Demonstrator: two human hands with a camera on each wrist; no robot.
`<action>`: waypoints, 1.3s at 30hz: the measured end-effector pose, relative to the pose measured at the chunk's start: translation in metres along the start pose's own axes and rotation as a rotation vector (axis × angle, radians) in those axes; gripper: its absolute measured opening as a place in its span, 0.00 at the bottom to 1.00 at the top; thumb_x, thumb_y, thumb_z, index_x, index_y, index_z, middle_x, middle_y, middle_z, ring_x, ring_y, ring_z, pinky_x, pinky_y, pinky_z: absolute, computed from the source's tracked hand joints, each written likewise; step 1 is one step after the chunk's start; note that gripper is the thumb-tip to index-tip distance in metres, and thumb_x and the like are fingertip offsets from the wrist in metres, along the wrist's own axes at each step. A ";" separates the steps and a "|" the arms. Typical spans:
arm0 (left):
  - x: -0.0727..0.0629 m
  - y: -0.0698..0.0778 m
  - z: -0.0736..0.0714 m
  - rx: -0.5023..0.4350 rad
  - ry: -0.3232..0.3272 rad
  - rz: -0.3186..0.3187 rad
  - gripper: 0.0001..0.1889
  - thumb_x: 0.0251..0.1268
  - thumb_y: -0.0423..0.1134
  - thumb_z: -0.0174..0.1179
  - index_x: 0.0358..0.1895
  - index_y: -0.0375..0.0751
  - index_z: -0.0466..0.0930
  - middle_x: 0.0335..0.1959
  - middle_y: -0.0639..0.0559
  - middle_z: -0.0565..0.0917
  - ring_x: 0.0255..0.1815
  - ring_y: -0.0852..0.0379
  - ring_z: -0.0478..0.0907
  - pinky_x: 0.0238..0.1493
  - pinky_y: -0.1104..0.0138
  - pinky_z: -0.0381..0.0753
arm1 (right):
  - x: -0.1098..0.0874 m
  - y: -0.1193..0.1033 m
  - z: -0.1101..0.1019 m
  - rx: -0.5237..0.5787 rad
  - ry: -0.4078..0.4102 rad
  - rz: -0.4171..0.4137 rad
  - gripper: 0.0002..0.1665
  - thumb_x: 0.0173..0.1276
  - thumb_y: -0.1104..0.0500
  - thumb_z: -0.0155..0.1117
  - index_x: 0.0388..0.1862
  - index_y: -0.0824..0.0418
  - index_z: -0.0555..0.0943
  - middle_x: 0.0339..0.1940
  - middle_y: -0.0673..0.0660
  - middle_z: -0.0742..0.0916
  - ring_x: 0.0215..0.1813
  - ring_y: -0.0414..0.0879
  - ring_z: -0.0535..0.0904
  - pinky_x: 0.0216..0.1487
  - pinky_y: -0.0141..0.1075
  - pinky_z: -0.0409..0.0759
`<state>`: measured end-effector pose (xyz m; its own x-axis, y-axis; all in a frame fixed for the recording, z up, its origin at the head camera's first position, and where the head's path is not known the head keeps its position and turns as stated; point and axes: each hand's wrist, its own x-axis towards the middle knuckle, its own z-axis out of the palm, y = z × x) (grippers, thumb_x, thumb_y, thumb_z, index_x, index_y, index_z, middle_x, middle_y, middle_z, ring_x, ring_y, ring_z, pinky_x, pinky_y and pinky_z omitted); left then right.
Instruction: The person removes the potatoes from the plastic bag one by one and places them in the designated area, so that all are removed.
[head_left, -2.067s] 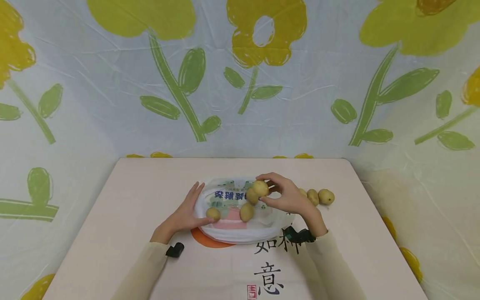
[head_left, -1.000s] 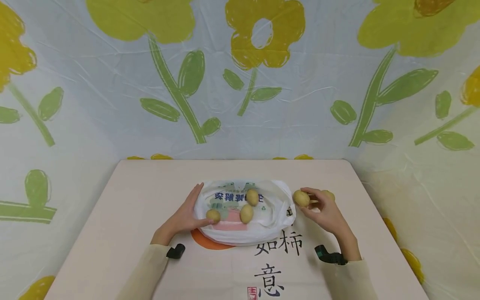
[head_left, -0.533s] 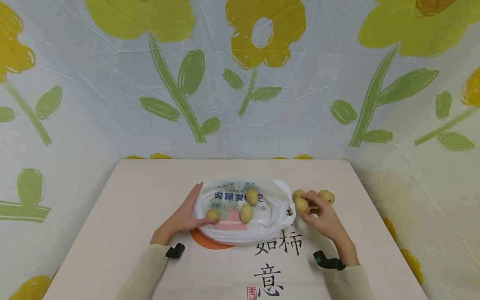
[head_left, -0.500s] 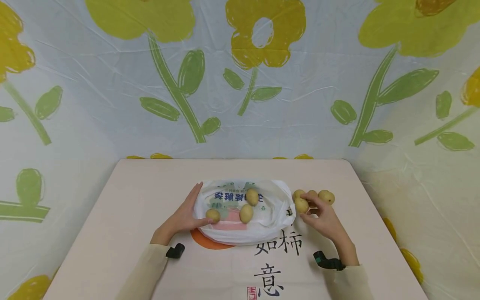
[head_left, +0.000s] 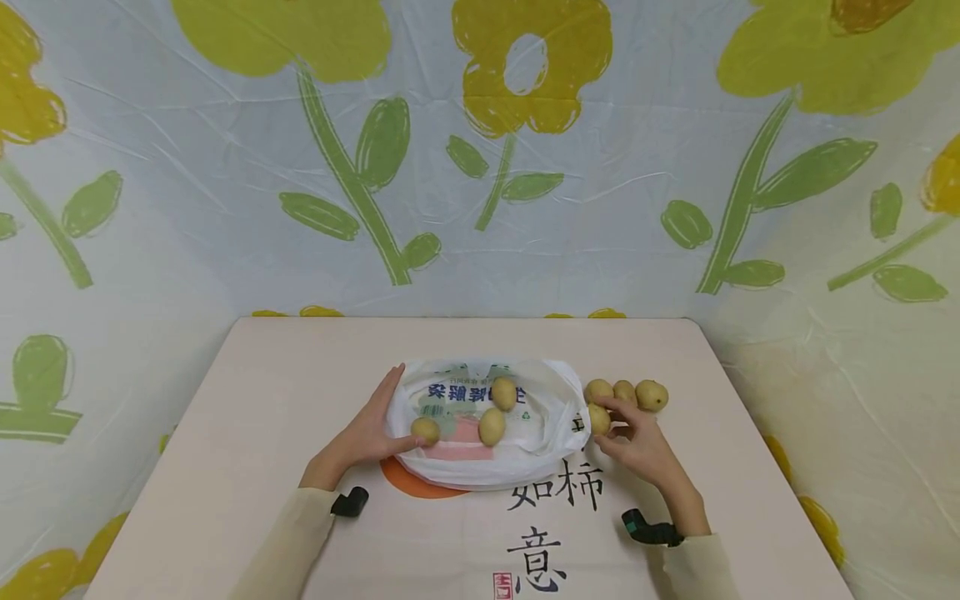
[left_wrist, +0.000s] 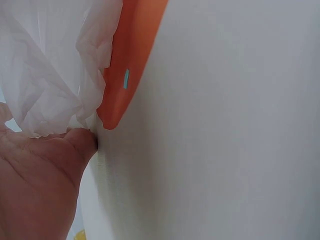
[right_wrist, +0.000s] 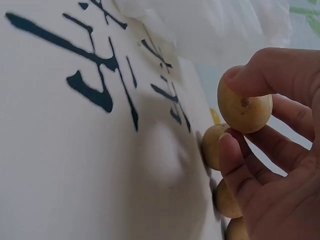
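A white plastic bag [head_left: 551,450] with blue print lies mid-table, three potatoes [head_left: 492,427] on its printed middle. My left hand [head_left: 367,427] rests at the bag's left edge, fingers extended along it and thumb reaching in beside the leftmost potato [head_left: 425,430]. In the left wrist view, the thumb side of this hand lies against the crumpled plastic [left_wrist: 55,65]. Just right of the bag, my right hand [head_left: 637,439] pinches another potato [right_wrist: 245,107] between thumb and fingertips. Beyond that hand, three more potatoes [head_left: 651,395] sit in a row on the table.
The pale tabletop [head_left: 300,358] bears black brush characters [head_left: 536,558], a red seal print and an orange shape [head_left: 420,482] partly under the bag. A flower-patterned sheet [head_left: 600,208] hangs behind and at both sides.
My right hand has carried a potato from above the bag to the right, then shifted slightly nearer to me, uncovering the row of potatoes. My left hand has stayed at the bag's edge.
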<state>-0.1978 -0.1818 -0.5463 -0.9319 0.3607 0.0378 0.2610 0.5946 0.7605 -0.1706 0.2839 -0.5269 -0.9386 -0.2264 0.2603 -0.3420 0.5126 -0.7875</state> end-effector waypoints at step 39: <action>0.000 -0.001 0.001 -0.003 -0.006 0.004 0.66 0.50 0.61 0.74 0.85 0.45 0.39 0.86 0.39 0.45 0.85 0.34 0.44 0.78 0.34 0.51 | -0.001 0.026 0.005 -0.128 -0.012 0.133 0.34 0.56 0.73 0.74 0.64 0.68 0.79 0.54 0.66 0.84 0.45 0.51 0.82 0.44 0.35 0.85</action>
<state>-0.1979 -0.1816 -0.5472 -0.9294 0.3672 0.0367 0.2638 0.5913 0.7621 -0.1781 0.2935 -0.5506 -0.9755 -0.1590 0.1518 -0.2190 0.6399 -0.7366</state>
